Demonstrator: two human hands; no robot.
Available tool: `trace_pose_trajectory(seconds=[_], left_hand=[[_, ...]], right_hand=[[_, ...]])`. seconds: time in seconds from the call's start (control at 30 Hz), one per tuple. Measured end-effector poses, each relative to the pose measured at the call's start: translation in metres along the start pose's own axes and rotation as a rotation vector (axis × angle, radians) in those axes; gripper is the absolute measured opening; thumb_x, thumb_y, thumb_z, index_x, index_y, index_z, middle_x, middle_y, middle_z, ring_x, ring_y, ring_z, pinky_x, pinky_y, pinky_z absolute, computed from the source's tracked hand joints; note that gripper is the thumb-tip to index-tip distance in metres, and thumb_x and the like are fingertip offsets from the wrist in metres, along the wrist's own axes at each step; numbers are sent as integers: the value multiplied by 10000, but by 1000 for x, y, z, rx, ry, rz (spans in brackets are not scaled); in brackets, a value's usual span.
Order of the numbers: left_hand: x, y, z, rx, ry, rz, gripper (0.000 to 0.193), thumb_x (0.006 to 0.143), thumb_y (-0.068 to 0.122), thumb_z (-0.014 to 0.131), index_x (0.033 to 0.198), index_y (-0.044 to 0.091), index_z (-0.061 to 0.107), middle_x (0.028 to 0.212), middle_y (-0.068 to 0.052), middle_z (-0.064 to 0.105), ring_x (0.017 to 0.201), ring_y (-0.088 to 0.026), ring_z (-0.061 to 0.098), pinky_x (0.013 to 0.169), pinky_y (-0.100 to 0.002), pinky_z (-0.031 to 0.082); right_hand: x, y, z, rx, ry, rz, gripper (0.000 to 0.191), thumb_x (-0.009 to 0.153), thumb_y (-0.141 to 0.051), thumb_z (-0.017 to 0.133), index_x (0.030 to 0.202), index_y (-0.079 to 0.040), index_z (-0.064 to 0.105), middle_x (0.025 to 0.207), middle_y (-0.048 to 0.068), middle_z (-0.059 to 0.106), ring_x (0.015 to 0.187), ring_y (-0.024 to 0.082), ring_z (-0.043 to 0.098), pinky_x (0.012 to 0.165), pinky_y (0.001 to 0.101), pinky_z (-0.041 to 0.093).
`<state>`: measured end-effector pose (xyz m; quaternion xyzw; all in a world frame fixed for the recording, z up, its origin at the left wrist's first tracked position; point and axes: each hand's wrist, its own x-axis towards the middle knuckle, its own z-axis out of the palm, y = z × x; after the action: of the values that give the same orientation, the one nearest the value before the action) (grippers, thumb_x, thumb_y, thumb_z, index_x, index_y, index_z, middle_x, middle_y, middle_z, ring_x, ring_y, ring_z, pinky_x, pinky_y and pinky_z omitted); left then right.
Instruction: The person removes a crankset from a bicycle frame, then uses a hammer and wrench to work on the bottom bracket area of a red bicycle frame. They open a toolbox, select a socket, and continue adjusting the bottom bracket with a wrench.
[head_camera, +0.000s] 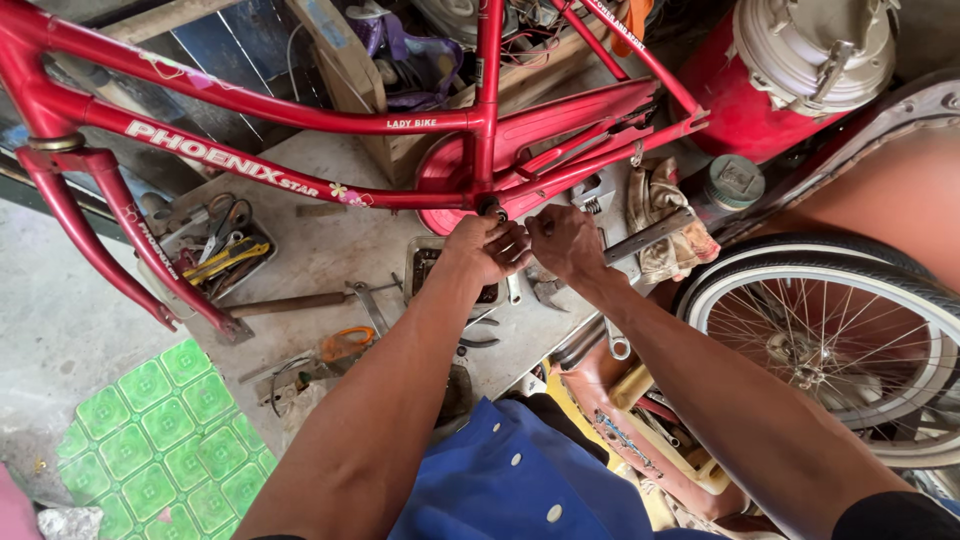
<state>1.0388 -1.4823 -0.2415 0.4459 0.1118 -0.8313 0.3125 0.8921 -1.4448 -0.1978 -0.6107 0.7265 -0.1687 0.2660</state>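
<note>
Head view, looking down. A red bicycle frame (300, 115) lay upside down across a grey concrete counter (330, 240), its fork legs (120, 250) pointing toward the lower left and its chain guard (560, 120) toward the upper right. Both hands met at the frame's bottom bracket (492, 208), where the tubes joined. The left hand (490, 248) was curled closed around the bracket end, fingers (515, 245) bent in tightly; what lay inside the fist could not be made out. The right hand (565, 240), just beside it and touching it, was clenched on a flat metal bar (650, 235) that ran out to the right over a crumpled rag (665, 230).

On the counter, left of the hands, stood a small tray of pliers and hand tools (215, 255); a long-handled hammer (290, 302) lay near it, and orange-handled pliers (345, 342) lay nearer the edge. A shallow metal tin (425, 262) sat under the left wrist. To the right, a spoked wheel with a white-walled tyre (830, 340) leaned well apart from the frame. A blue garment (510, 480) showed at the lower edge, and a green patterned mat (165, 440) lay on the floor at lower left.
</note>
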Motion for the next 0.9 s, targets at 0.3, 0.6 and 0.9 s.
trace_pose_trajectory(seconds=[0.3, 0.6, 0.9], left_hand=[[12, -15, -1, -56, -67, 153, 167, 1024, 215, 565, 907, 101, 602, 784, -72, 687, 680, -220, 648, 695, -415, 573], [15, -25, 8, 42, 178, 289, 37, 905, 80, 670, 931, 66, 647, 793, -64, 699, 692, -205, 675, 683, -406, 501], [5, -25, -5, 98, 223, 403, 54, 831, 56, 680, 862, 23, 651, 765, -74, 685, 610, -200, 626, 630, -380, 479]], right_hand=[[-17, 31, 6, 4, 85, -59, 292, 924, -308, 682, 901, -34, 781, 812, 179, 766, 750, 332, 738, 836, 421, 565], [-29, 35, 7, 79, 133, -46, 246, 893, -284, 693, 939, -55, 770, 889, 141, 772, 819, 332, 747, 794, 414, 587], [-8, 2, 21, 38, 294, -350, 221, 857, -177, 672, 1040, -87, 756, 993, 140, 768, 863, 371, 725, 747, 467, 575]])
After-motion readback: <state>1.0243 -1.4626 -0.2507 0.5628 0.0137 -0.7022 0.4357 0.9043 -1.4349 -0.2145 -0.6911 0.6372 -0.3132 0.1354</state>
